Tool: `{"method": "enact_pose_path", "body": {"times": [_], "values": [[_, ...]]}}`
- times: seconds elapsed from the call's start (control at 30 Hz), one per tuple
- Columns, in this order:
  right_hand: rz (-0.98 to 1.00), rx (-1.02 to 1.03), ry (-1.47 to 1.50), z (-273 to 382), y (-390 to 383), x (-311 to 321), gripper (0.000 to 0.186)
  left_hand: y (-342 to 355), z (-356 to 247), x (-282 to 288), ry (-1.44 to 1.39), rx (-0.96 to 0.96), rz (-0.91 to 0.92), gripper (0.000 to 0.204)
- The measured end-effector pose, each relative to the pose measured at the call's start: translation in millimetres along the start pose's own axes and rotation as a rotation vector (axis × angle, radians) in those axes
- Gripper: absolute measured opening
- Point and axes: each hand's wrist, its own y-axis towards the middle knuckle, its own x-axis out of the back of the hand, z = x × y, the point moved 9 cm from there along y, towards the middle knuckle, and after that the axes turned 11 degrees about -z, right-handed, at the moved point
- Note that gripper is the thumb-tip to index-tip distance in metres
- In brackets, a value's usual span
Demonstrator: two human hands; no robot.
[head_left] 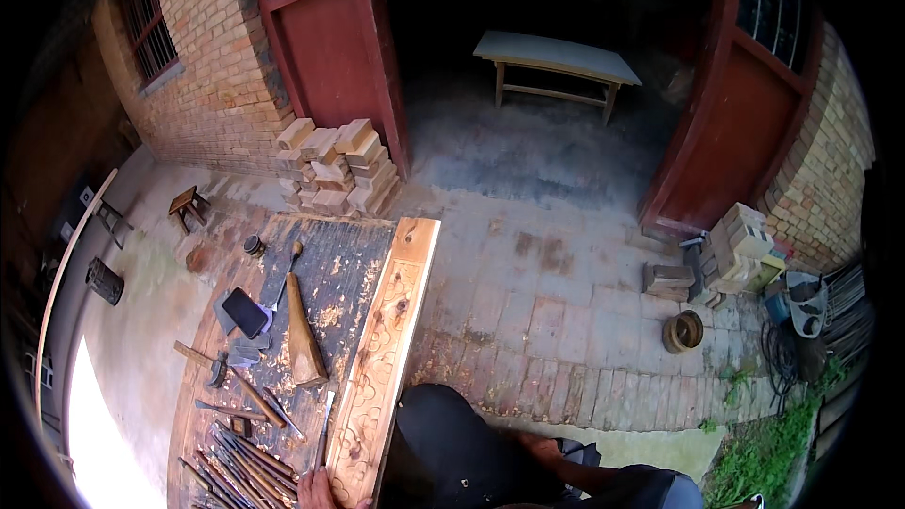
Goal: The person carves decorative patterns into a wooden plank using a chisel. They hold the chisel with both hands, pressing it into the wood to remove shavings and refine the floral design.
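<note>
A long pale board point(386, 330) with carved scrolls and flowers lies along the right edge of a worn worktable point(353, 236). My left hand point(319, 490) rests at the board's near left edge, its fingers laid out and partly cut off by the frame. Just beyond those fingers lies a slim chisel-like tool point(323, 429). My right hand point(533, 443) is low beside my dark-clothed knee, its fingers in shadow and hard to make out. To the left, a bundle of carving tools point(240, 467) is spread out. A wooden mallet point(304, 344) lies farther up the table.
A hammer point(217, 369), a phone point(247, 315) and a small jar point(254, 245) sit among wood shavings. Stacked bricks point(339, 170) stand by red doors point(325, 57). A bench point(561, 58) is in the dark doorway; a round container point(682, 331) stands on the brick paving.
</note>
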Motion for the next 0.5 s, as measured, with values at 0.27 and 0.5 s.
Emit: {"method": "enact_pose_path", "body": {"times": [0.27, 0.5], "values": [[-0.325, 0.231, -0.017, 11, -32, 36, 0.054, -18, 2, -25, 0.183, -0.075, -0.132, 0.101], [-0.450, 0.304, -0.056, 10, -40, 38, 0.046, -28, 16, -50, 0.330, 0.143, 0.112, 0.122]]}}
